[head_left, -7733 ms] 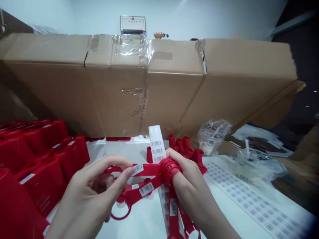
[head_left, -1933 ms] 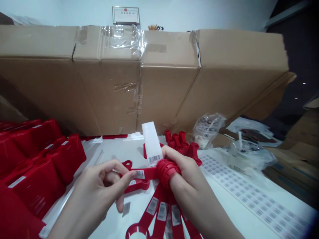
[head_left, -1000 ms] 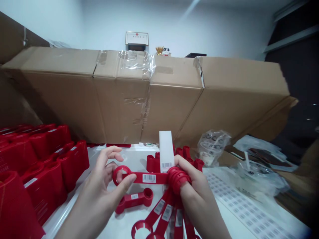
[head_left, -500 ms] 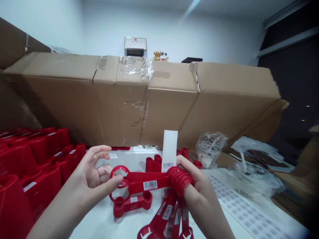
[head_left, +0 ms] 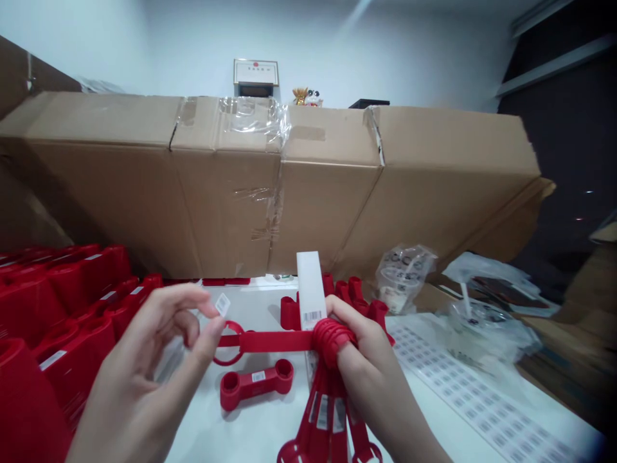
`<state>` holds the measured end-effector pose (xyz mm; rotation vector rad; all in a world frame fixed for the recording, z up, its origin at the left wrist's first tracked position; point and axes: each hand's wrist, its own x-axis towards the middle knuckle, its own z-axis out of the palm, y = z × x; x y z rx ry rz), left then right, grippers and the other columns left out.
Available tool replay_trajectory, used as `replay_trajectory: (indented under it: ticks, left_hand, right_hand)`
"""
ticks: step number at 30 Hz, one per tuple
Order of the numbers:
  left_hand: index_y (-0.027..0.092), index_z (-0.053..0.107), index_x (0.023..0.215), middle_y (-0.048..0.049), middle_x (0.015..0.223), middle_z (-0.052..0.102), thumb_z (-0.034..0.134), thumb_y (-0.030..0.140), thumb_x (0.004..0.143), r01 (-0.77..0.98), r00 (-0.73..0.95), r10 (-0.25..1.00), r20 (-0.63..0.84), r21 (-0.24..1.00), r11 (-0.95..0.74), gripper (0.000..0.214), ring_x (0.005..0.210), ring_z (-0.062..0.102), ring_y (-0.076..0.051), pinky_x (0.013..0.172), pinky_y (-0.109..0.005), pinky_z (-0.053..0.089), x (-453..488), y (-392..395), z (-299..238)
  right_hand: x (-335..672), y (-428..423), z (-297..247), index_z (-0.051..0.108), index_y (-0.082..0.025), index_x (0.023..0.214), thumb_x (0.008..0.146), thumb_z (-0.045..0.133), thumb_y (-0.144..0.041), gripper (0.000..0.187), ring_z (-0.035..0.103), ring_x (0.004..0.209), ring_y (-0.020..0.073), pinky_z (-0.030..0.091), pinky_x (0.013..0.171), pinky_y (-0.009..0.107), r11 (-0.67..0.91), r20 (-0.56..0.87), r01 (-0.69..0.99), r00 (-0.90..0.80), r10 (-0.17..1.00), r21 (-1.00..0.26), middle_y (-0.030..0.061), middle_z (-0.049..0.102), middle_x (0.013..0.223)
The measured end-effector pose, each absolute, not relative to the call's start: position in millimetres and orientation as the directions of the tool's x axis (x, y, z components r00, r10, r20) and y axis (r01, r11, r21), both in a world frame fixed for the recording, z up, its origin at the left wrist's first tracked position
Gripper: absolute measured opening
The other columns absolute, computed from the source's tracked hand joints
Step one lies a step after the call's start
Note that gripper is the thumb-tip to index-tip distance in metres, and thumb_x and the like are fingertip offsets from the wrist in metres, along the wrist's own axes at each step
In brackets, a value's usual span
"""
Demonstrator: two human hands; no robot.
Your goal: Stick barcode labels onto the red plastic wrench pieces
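Left hand point(head_left: 144, 360) pinches small barcode label point(head_left: 222, 305) narrowly; right hand point(head_left: 371, 373) firmly grips red plastic bar point(head_left: 274, 341), long axis level, ring end toward 9 o'clock.

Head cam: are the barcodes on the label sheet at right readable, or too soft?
In the head view, the label sheet is too soft to read any code, and dims toward the lower right; wide-angle distortion seems to bend the cardboard carton.
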<state>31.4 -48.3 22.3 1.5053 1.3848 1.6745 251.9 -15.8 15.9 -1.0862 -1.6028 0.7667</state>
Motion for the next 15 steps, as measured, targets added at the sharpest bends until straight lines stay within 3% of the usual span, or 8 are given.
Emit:
replay_trajectory:
  ticks: [4, 9, 15]
  left_hand:
    - [0.028, 0.066, 0.092, 0.004, 0.066, 0.055, 0.071, 0.063, 0.082, 0.221, -0.159, 0.95, 0.268, 0.948, -0.23, 0.037, 0.054, 0.045, -0.012, 0.048, -0.021, 0.037, 45.0, -57.9, 20.6]
    - [0.026, 0.068, 0.082, 0.0088, 0.05, 0.026, 0.065, 0.067, 0.082, 0.269, -0.014, 0.988, 0.155, 0.952, -0.145, 0.041, 0.044, 0.021, -0.01, 0.04, -0.022, 0.009, 53.2, -58.5, 25.2]
    - [0.026, 0.069, 0.077, 0.0079, 0.046, 0.032, 0.068, 0.062, 0.081, 0.31, -0.016, 0.985, 0.174, 0.937, -0.161, 0.036, 0.041, 0.024, -0.01, 0.037, -0.021, 0.012, 57.5, -58.0, 25.4]
  right_hand:
    - [247.2, -15.8, 13.2, 0.053, -0.021, 0.077, 0.095, 0.044, -0.018, 0.021, 0.054, 0.071, 0.018, 0.041, 0.064, 0.029, 0.405, 0.38, 0.253, -0.143, 0.914, -0.879, 0.0006, 0.062, 0.077]
    - [242.9, -20.9, 14.8, 0.052, -0.021, 0.076, 0.096, 0.043, -0.019, 0.022, 0.052, 0.069, 0.0183, 0.041, 0.062, 0.03, 0.395, 0.365, 0.223, -0.164, 0.917, -0.891, 0.0004, 0.057, 0.074]
    - [240.2, -22.7, 15.8, 0.047, -0.023, 0.075, 0.094, 0.045, -0.017, 0.02, 0.052, 0.071, 0.0179, 0.04, 0.064, 0.029, 0.386, 0.358, 0.202, -0.161, 0.92, -0.9, -0.0019, 0.051, 0.072]
